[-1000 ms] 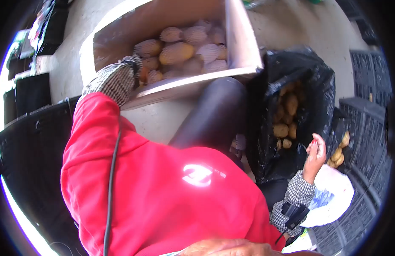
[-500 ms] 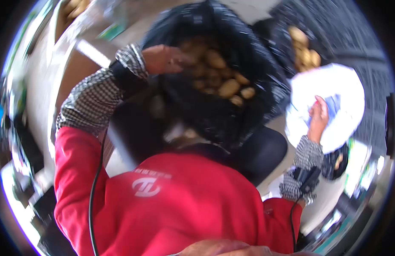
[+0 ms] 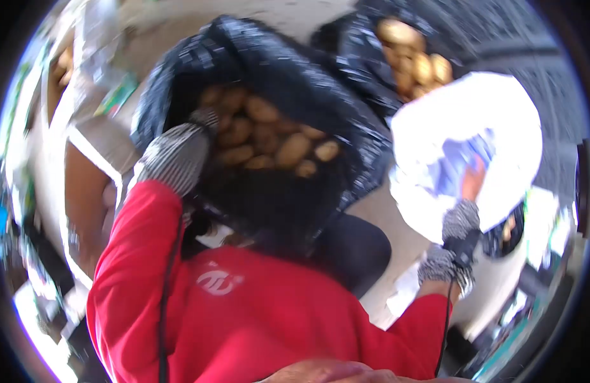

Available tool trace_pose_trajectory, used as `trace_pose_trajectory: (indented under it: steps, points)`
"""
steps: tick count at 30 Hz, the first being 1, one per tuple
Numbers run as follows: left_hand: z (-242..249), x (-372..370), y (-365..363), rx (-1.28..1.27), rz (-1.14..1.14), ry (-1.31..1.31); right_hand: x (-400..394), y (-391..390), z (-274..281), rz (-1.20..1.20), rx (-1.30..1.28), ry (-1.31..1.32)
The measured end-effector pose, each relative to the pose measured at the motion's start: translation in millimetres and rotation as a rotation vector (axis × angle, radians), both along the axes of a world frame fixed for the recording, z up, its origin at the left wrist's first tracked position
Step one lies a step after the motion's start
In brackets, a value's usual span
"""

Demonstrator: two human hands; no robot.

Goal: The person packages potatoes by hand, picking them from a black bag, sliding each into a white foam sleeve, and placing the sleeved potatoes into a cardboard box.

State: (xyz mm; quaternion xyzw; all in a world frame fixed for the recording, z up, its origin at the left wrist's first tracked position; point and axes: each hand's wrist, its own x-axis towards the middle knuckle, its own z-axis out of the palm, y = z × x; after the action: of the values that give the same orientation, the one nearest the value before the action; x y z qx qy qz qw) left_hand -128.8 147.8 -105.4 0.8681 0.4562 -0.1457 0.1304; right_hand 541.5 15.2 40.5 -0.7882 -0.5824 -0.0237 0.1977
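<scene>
My left hand is down inside a large black plastic bag (image 3: pixel 346 127) holding several brown potatoes (image 3: pixel 293 150). Only the checked sleeve cuff (image 3: pixel 180 150) shows clearly at the bag's left side; the fingers are hidden, so their grip cannot be seen. On the right, my right hand (image 3: pixel 472 180) is over the mouth of a white plastic bag (image 3: pixel 422 137). Its fingers look stretched and slightly apart, though blurred, with no object visible in them. Bluish shadow fills the middle of the white bag, and its contents cannot be made out.
Another black bag with potatoes (image 3: pixel 403 60) stands behind the white bag. A small dark bag (image 3: pixel 507 233) sits beyond my right wrist. At the left is an open cardboard box (image 3: pixel 84 191). Thin cables run along both sleeves.
My left hand has gone from above the potatoes down into the black bag. My right hand stays at the white bag. The view has shifted, so the bags appear further left.
</scene>
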Motion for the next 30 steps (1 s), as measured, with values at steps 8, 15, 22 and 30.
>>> trace_pose_trajectory:
  steps: [8, 15, 22, 30]
  points:
    - [104, 28, -63, -0.340, 0.304, -0.239, 99, 112, -3, 0.253, 0.112, -0.191]
    - [178, 48, -143, -1.165, 0.777, -1.234, 75, 110, -16, 0.141, 0.096, -0.009]
    - [167, 53, -148, -1.193, 0.826, -1.541, 19, 63, 3, 0.147, 0.129, 0.087]
    - [199, 60, -157, -1.097, 0.598, -1.625, -57, 7, 68, 0.123, 0.187, 0.216]
